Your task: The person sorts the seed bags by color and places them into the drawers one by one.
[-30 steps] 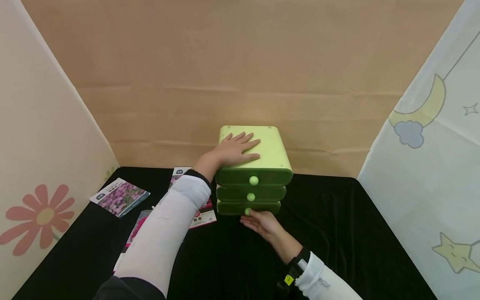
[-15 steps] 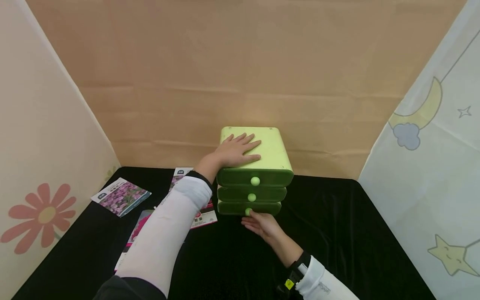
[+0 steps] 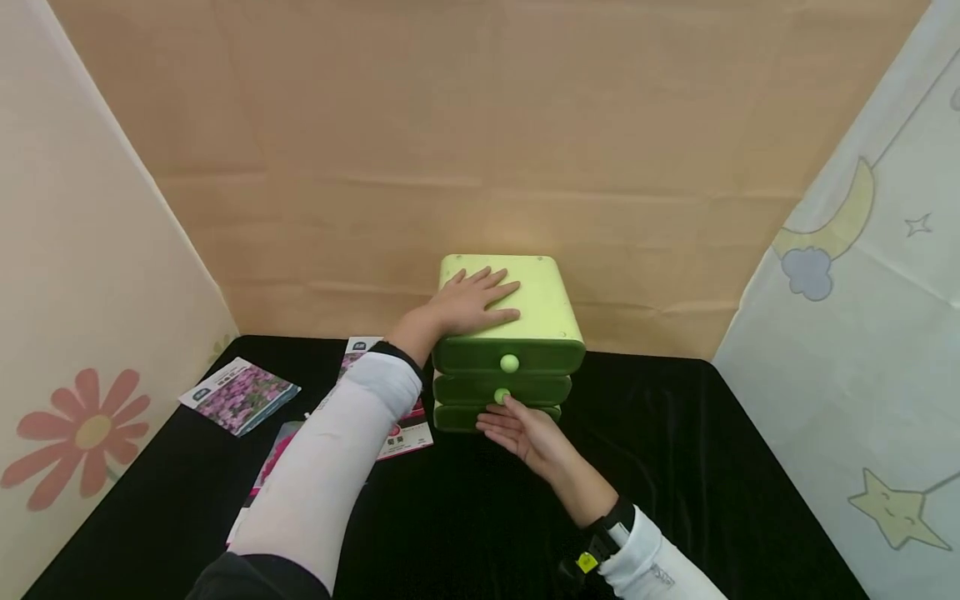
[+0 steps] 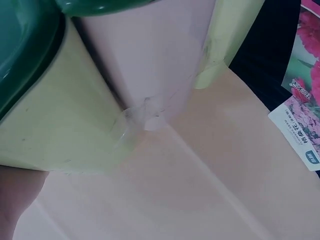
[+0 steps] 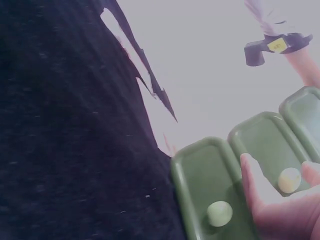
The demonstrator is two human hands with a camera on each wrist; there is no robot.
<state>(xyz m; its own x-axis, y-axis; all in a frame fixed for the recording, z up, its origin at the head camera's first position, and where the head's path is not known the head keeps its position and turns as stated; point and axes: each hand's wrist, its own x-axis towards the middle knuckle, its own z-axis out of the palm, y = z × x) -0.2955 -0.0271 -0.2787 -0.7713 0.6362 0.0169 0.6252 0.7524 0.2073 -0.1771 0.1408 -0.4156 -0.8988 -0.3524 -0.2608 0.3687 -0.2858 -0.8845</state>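
A light-green box with three dark green drawers, each with a round pale knob, forms a small drawer cabinet (image 3: 536, 292). My left hand (image 3: 468, 304) lies flat on its top, fingers spread; the left wrist view catches only a bit of that hand (image 4: 20, 195) beside the cabinet's side (image 4: 65, 115). At the front, my right hand (image 3: 528, 433) has its thumb at the middle knob (image 3: 502, 396), with the other fingers extended below, overlapping the bottom drawer. In the right wrist view, the middle knob (image 5: 289, 180) sits between thumb and fingers, a gap showing on the thumb side.
Printed flower packets (image 3: 240, 393) lie on the black cloth (image 3: 465, 517) to the left. More packets (image 3: 408, 437) are partly hidden under my left sleeve. A brown paper backdrop (image 3: 480, 125) rises behind the cabinet, with patterned white panels on both sides.
My right hand has moved up from the bottom drawer's knob to the middle one. The left hand stays on the cabinet's top.
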